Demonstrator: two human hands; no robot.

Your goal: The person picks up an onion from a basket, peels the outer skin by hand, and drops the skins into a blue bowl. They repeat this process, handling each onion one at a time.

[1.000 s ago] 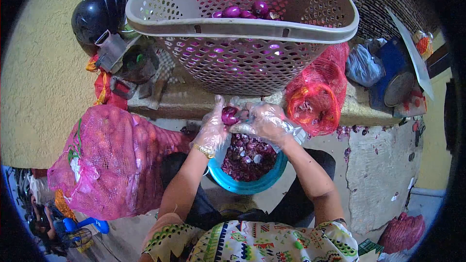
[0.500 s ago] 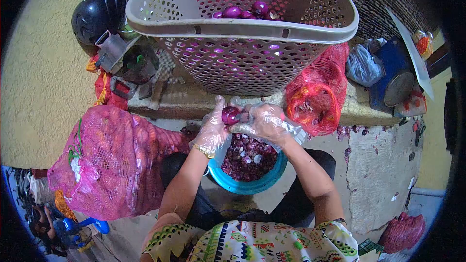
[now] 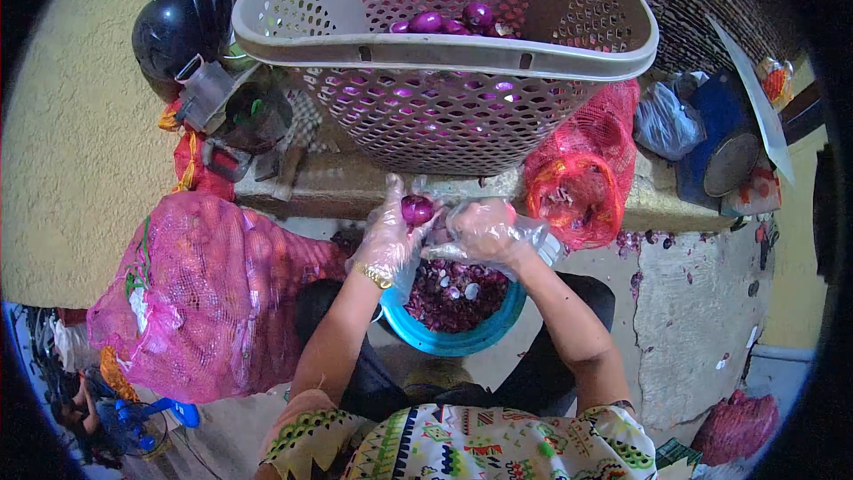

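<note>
Both my hands wear thin clear plastic gloves and work above a teal bowl (image 3: 462,338) full of purple onion skins. My left hand (image 3: 388,236) holds a small peeled purple onion (image 3: 417,210) at its fingertips. My right hand (image 3: 484,229) is curled just right of the onion, fingers closed; what it grips is hidden by the glove. Beyond my hands a large beige perforated basket (image 3: 444,49) holds several peeled purple onions (image 3: 451,20).
A pink mesh sack of onions (image 3: 200,293) leans at my left. A red mesh bag (image 3: 577,182) hangs right of the basket. A black helmet (image 3: 178,27) sits at the upper left, a blue tin (image 3: 720,138) at the right. Cracked concrete floor spreads right.
My left hand has lifted the onion slightly up and away from my right hand, which has drawn back a little to the right.
</note>
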